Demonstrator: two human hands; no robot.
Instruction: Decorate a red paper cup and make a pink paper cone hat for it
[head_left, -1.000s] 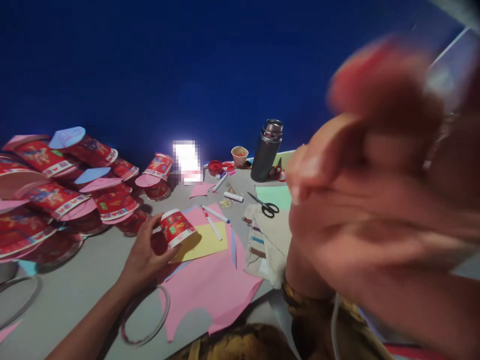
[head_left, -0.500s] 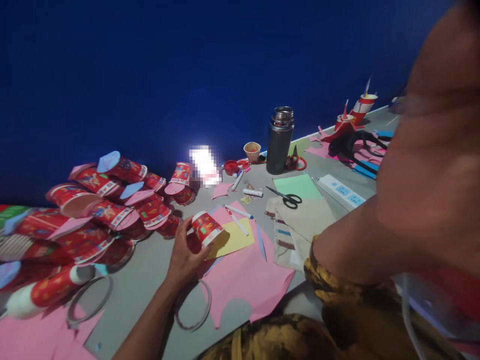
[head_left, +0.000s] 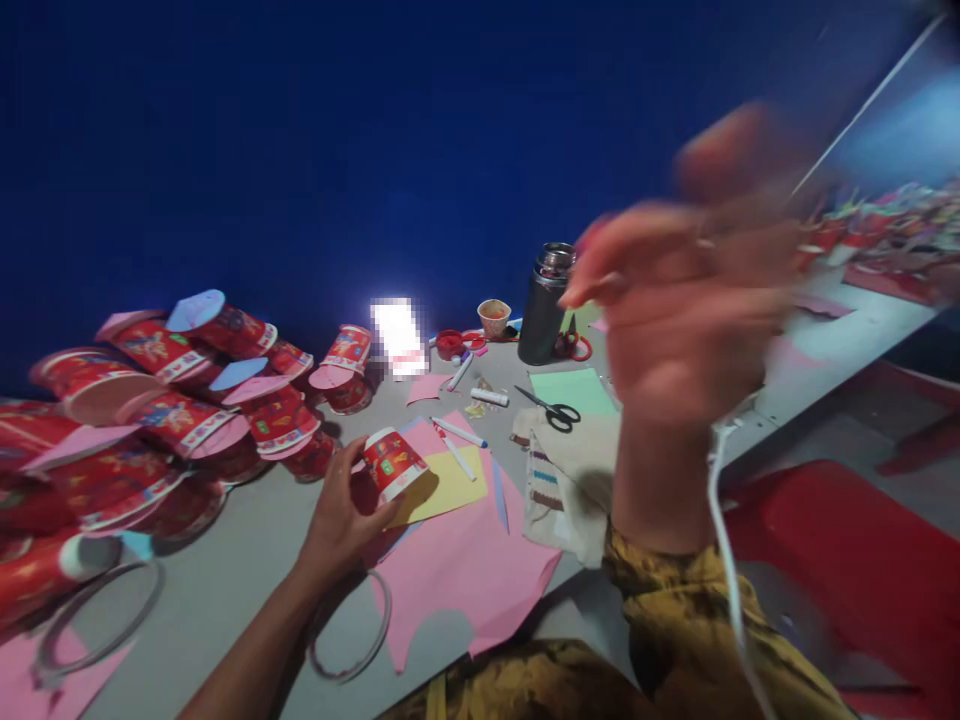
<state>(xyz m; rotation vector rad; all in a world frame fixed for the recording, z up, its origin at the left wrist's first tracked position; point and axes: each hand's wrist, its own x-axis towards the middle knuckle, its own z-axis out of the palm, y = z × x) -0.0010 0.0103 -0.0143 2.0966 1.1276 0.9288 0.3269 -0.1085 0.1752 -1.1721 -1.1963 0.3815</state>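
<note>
My left hand (head_left: 341, 520) is closed around a red patterned paper cup (head_left: 394, 464), thumb on the near side. The cup tilts over a yellow sheet (head_left: 450, 487) lying on pink paper (head_left: 465, 560) with a semicircular cut-out. Raised high at the right, my right hand (head_left: 682, 300) is smeared by motion, and I cannot make out whether its fingers hold anything. Behind its fingertips stands a dark steel flask (head_left: 540, 310). Black-handled scissors (head_left: 551, 410) rest on green paper (head_left: 574, 390) and a cloth pouch (head_left: 551, 500).
Many red paper cups with paper discs (head_left: 180, 420) are heaped at left. Markers (head_left: 489, 397), a tape roll (head_left: 450, 345) and a small cup (head_left: 493, 318) lie toward the dark blue wall. A white cable (head_left: 721, 520) crosses my right wrist; a red seat (head_left: 832, 560) is at right.
My right hand has swung from close to the camera to above the table's right side. The left hand keeps its hold on the paper cup. The view has turned somewhat to the right.
</note>
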